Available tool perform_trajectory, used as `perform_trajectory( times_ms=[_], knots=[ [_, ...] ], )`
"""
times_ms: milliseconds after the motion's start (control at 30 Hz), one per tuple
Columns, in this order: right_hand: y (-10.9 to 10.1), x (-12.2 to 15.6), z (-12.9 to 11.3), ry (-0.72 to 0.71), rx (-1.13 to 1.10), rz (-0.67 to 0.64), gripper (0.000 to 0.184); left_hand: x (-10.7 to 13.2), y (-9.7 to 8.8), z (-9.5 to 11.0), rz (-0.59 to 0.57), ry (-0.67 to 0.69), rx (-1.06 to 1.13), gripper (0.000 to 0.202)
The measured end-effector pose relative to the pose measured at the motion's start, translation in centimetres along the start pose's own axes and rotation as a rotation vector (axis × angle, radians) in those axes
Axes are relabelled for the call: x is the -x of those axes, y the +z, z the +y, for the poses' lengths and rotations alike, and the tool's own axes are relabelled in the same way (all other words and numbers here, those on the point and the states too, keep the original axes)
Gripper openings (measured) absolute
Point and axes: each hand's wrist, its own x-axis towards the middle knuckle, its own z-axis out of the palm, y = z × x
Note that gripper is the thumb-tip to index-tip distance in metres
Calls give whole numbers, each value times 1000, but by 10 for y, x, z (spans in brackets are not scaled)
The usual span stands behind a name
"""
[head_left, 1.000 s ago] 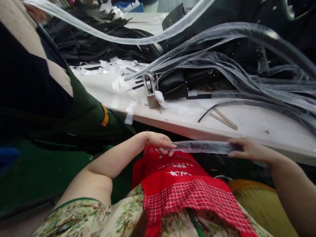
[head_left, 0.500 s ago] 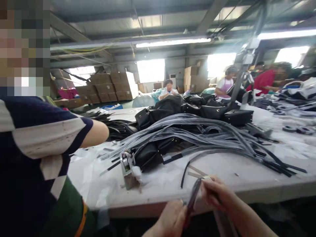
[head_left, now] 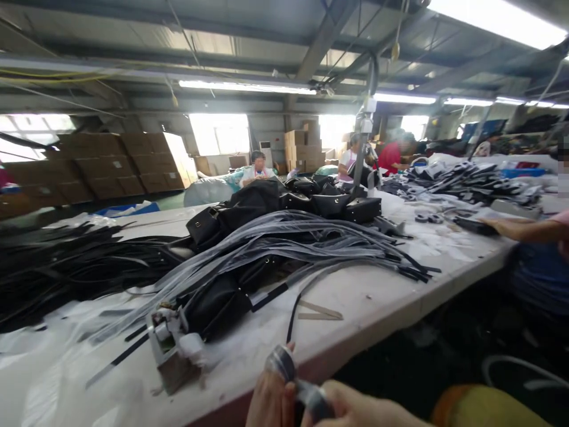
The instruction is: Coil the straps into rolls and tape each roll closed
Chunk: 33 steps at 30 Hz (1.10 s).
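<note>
At the table's near edge, my left hand (head_left: 269, 397) is closed on a dark strap (head_left: 281, 362) wrapped in clear plastic film, with a bend of it rising above the fingers. Close beside it, my right hand (head_left: 351, 406) grips another part of the strap, lower and to the right. Both hands are partly cut off by the bottom of the view. Beyond them on the table lie two thin beige strips (head_left: 322, 315) and a long bundle of film-wrapped straps (head_left: 284, 228). A tape dispenser (head_left: 171, 370) stands to the left.
Black bags (head_left: 217, 305) are heaped mid-table, with loose black straps (head_left: 89, 267) at left. A metal post (head_left: 361, 148) rises behind the bags. On the right, a co-worker's arm (head_left: 524, 228) reaches over the table (head_left: 355, 344). Something yellow (head_left: 484, 409) is at lower right.
The view has swung to the right, so the nearby person at left has left the frame. My hands have come closer together and the strap is now bent between them.
</note>
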Motion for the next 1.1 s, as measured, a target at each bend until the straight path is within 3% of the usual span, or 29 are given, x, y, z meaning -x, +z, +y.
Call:
perform_trajectory(
  times_ms=[67,133,167,200,233,300,333,400,467,500,567,633,700,733,800,833,867,933,1000,1067,1100],
  knots=[
    [-31,15,-13,12,119,161,35,0,1,6,-120,-61,98,45],
    [-56,25,-26,-55,392,483,35,-8,1,26,-275,-333,378,56],
    [-61,24,-29,-116,536,607,46,-15,-1,40,-343,-492,552,62],
    [-60,21,-29,-184,642,653,57,-23,-3,53,-391,-625,717,68],
    [-53,15,-26,-230,687,617,60,-31,-6,65,-396,-708,850,72],
    [-25,-1,-11,-226,585,380,36,-48,-12,79,-268,-696,931,70],
    [-8,-6,-3,-182,454,237,27,-55,-14,79,-155,-621,862,66],
    [19,-2,7,-78,107,-26,35,-60,-15,66,48,-396,573,58],
    [21,17,3,-12,-173,-162,43,-53,-12,43,71,-184,270,58],
    [9,28,-3,1,-237,-133,46,-46,-10,32,19,-116,173,63],
    [-30,43,-14,29,-120,88,42,-31,-6,23,-134,-113,127,71],
    [-70,42,-15,-24,178,448,36,-25,-5,31,-256,-321,288,75],
    [-82,30,-6,-112,441,655,48,-33,-6,50,-369,-623,636,78],
    [-75,23,1,-146,509,658,56,-40,-7,60,-422,-743,831,80],
    [-40,8,14,-148,474,520,46,-55,-9,72,-430,-837,1094,83],
    [-18,2,20,-115,398,413,33,-60,-9,72,-351,-813,1106,84],
    [4,-1,24,-69,304,286,25,-64,-10,68,-228,-752,1027,82],
    [34,-1,26,0,106,-19,31,-62,-9,50,7,-562,693,77],
    [34,7,19,16,-75,-212,42,-51,-7,29,23,-360,358,76],
    [5,14,10,25,-154,-137,53,-33,-5,15,-127,-248,182,80],
    [-15,15,7,42,-119,-15,55,-25,-4,13,-208,-251,157,80]
  ],
)
